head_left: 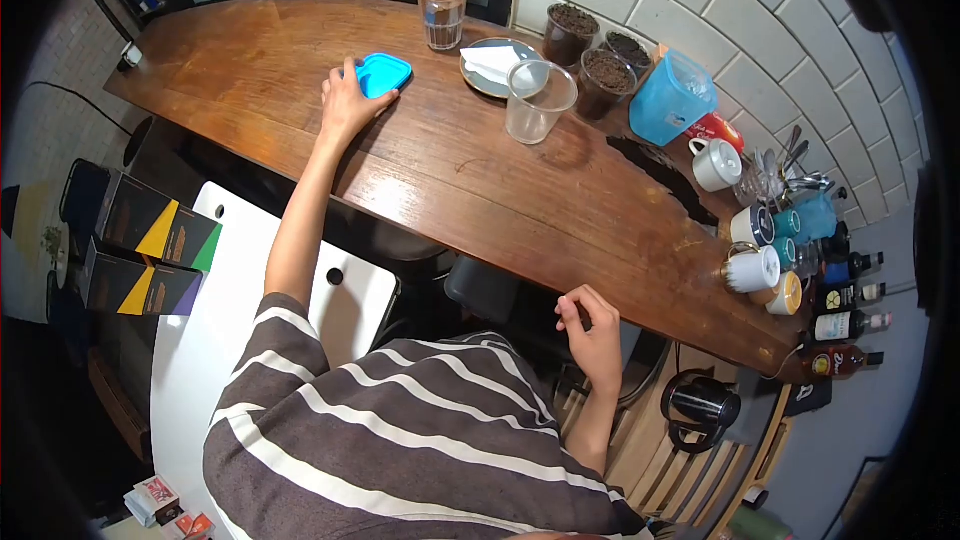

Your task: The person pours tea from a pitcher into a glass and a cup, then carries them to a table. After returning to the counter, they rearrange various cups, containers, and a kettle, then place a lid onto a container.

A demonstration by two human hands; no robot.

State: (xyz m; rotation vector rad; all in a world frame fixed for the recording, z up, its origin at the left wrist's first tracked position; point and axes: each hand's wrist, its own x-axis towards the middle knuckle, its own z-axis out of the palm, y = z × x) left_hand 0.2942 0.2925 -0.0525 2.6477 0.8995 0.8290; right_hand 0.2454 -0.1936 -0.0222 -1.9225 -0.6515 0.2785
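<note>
My left hand [347,103] reaches across the wooden counter with thumb and fingers round a shallow blue plastic lid [386,73]. The lid rests at the counter, partly hidden by the hand. Close to the counter's front edge, my right hand [594,332] is loosely closed, fingers curled, nothing visible in it. To the right of the lid are a glass of brown powder with a spoon [443,18], a grey plate [478,78] with a folded white napkin [492,62], and a clear plastic cup [537,115].
Cups of dark soil-like material [606,82] and a blue container [672,100] stand along the tiled wall. Mugs [752,268] and bottles [845,325] crowd the counter's right end. A black kettle [700,402] sits below on a slatted surface.
</note>
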